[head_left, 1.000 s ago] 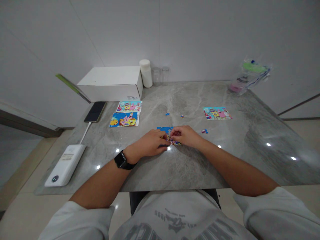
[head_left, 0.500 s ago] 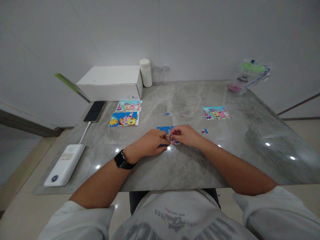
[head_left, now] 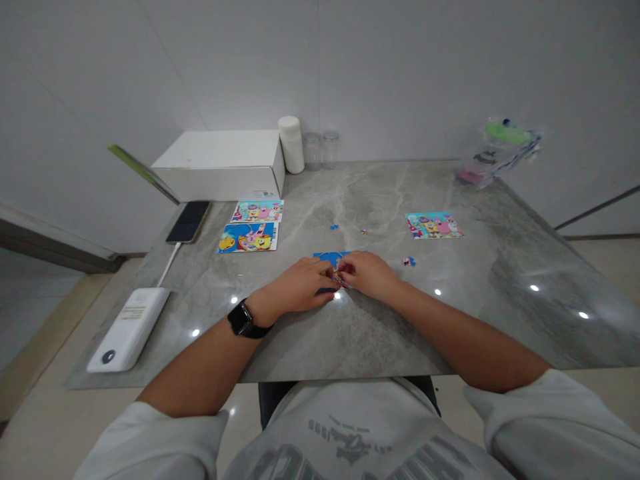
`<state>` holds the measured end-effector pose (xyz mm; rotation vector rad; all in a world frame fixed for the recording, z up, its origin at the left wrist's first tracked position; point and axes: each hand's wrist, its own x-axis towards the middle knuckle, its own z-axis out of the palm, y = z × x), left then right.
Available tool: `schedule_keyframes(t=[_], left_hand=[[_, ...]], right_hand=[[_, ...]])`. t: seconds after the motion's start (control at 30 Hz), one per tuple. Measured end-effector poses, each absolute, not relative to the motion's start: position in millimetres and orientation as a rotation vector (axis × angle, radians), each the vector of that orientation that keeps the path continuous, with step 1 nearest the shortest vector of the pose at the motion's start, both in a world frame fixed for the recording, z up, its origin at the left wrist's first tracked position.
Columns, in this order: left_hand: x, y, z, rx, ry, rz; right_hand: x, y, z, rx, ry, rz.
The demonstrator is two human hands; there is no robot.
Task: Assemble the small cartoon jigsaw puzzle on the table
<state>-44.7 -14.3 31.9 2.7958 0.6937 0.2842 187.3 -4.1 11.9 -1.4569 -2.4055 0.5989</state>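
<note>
My left hand [head_left: 299,287] and my right hand [head_left: 365,273] meet at the middle of the grey marble table [head_left: 380,333], fingers curled over a small, partly built cartoon jigsaw [head_left: 327,257]. Only its blue top edge and a colourful strip between my fingertips show. Both hands pinch at the jigsaw where they touch; which piece each holds is too small to make out. A black watch sits on my left wrist. Loose pieces lie beyond: a blue one [head_left: 333,227], a tiny one [head_left: 364,232] and one at the right [head_left: 409,261].
Two cartoon picture cards [head_left: 249,238] lie at the left, a third [head_left: 433,225] at the right. A white box [head_left: 223,165], a white bottle [head_left: 291,145], two glass jars [head_left: 321,149], a phone [head_left: 189,222], a white power bank [head_left: 129,329] and a plastic bag [head_left: 500,152] sit round the edges.
My right hand has shifted slightly left, closer onto the jigsaw, covering more of it. My left hand has stayed put.
</note>
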Motion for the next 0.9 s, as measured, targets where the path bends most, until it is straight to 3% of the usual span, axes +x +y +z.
schedule_keyframes(t=[0.63,0.9], left_hand=[[-45.8,-15.2,31.9,2.763,0.715,0.311],[-46.0,-14.1,33.9,2.770,0.755,0.312]], right_hand=[[200.6,0.0,15.0,-1.333,-2.450,0.595],[253.6,52.4,13.3,-1.688,-2.165,0.176]])
